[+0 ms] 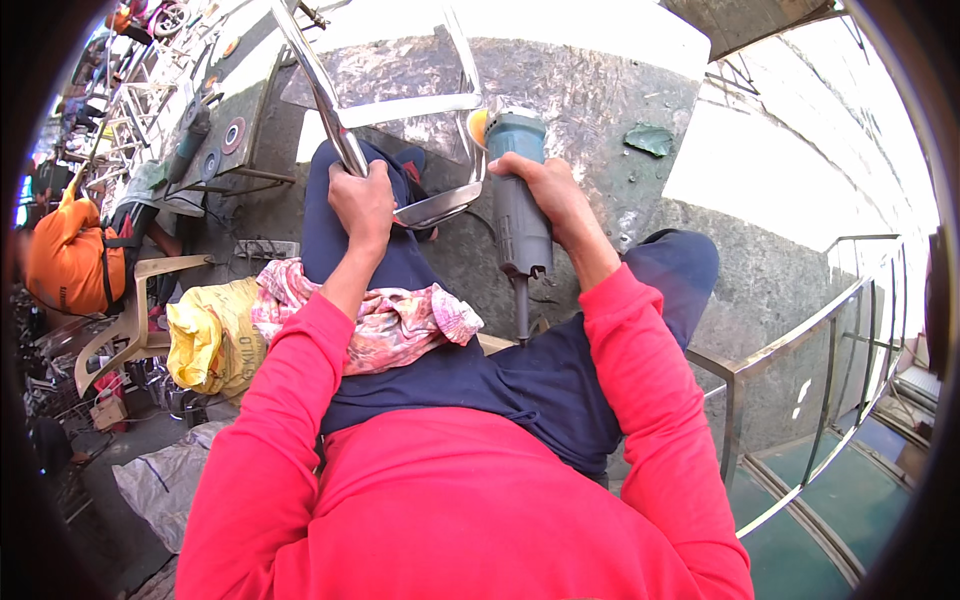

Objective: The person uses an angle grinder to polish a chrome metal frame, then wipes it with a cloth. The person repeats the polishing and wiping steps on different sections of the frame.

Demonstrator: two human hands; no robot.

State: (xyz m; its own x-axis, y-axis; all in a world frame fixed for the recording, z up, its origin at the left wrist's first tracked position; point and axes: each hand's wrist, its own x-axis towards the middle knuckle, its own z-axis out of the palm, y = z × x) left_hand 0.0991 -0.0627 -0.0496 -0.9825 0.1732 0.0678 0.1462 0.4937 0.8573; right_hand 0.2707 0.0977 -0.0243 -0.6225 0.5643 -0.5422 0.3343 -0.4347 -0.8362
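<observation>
My left hand [363, 203] is wrapped round one tube of a shiny metal tube frame [321, 88], which rises in front of my left knee. In my right hand [552, 203] is an angle grinder [521, 220], gripped round its grey-blue body with the head pointing away from me. The grinder's yellowish disc [479, 129] is right beside a bar of the frame; whether they touch I cannot tell. Its cord runs down from the rear end toward my lap. A pink patterned cloth [400, 325] lies over my left thigh.
At my left are a yellow sack [215, 335] and a beige plastic chair [140, 320]. Beyond them a person in orange [75, 262] bends near a table [235, 125] with grinding discs and another grinder [190, 140]. A metal railing [790, 345] stands at right; a green scrap [650, 139] lies ahead.
</observation>
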